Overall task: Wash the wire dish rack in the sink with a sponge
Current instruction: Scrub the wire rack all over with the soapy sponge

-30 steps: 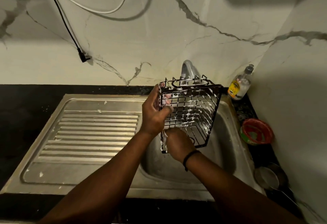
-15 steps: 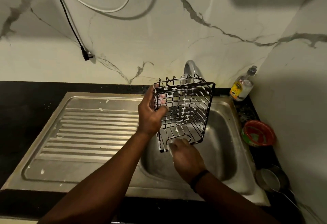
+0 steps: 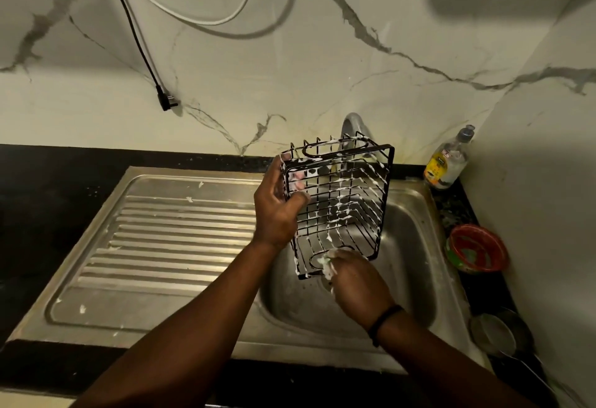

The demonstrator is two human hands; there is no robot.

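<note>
Head view: left hand gripped the soapy wire dish rack above the sink; right hand pinched the sponge against its lower edge.

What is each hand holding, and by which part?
The left hand grips the wire dish rack by its upper left edge, above the sink. The right hand holds a soapy sponge against the rack's bottom end.

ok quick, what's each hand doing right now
left hand: grips the left side of the wire dish rack, held up over the sink.
right hand: holds the sponge against the rack's lower edge.
</note>
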